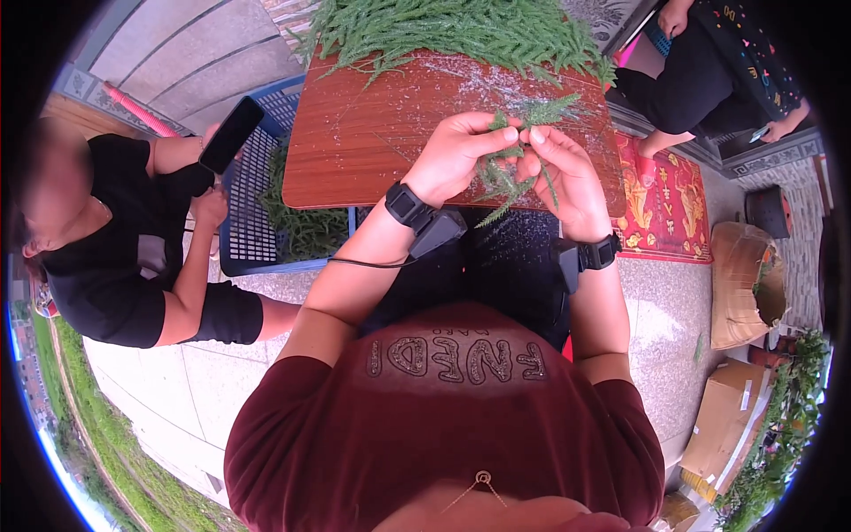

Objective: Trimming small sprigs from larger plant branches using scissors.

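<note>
Both my hands meet over the near edge of a red-brown wooden table [355,133]. Pinched between thumb and fingers, my left hand [461,152] grips a small bunch of green feathery sprigs [503,184]. My right hand [567,173] pinches the same sprigs at their upper part, its thumb close to my left thumb. Leafy tips hang below my fingers and stick out above them. A large heap of like green sprigs [452,31] covers the table's far side, with pale bits scattered in front of it.
A blue plastic crate [244,235] with green sprigs stands left of the table. Beside it sits a person in black [124,257] holding a phone [232,133]. Another person [700,80] is at far right, near a red patterned mat [665,204]. Cardboard boxes [722,417] stand at right.
</note>
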`<state>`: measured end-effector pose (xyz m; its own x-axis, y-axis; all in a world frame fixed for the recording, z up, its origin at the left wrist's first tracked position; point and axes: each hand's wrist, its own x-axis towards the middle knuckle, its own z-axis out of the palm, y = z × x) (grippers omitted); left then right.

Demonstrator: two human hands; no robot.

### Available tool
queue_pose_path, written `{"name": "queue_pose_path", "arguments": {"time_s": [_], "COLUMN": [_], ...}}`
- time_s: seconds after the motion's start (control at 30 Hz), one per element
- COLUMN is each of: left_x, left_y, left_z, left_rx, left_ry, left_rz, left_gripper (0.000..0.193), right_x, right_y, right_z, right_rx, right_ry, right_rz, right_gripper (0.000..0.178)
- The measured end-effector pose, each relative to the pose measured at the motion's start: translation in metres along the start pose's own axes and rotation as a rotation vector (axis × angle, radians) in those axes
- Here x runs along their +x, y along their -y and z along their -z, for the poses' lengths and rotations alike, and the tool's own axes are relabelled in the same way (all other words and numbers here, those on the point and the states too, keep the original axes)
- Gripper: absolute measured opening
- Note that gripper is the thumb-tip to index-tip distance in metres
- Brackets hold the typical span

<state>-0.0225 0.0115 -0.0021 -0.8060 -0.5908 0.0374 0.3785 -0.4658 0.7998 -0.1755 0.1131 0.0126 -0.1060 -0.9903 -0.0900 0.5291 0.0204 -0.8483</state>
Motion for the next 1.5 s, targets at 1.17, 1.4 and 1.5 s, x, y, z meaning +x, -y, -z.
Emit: {"name": "queue_pose_path", "arguments": {"time_s": [1.17,1.4,1.5], "left_x": [-0.001,-0.001,-0.002], "left_y": [0.003,0.000,0.000], "left_z": [-0.008,-0.003,-0.006], "left_rx": [0.143,0.109,0.042], "left_ry": [-0.011,-0.025,0.038], "left_rz": [-0.056,0.023,0.039], "left_gripper": [0.020,0.019,0.023], "right_x": [0.002,-0.002,0.004], "right_y": [-0.013,-0.011,-0.014], "right_z": [0.004,-0.013,-0.007], "right_rx": [-0.202,-0.339,-0.263], "right_ry": [-0.125,-0.182,-0.198], "right_rz": [0.138,0.292,0.351], "right_gripper": [0.014,0.012,0.015]}}
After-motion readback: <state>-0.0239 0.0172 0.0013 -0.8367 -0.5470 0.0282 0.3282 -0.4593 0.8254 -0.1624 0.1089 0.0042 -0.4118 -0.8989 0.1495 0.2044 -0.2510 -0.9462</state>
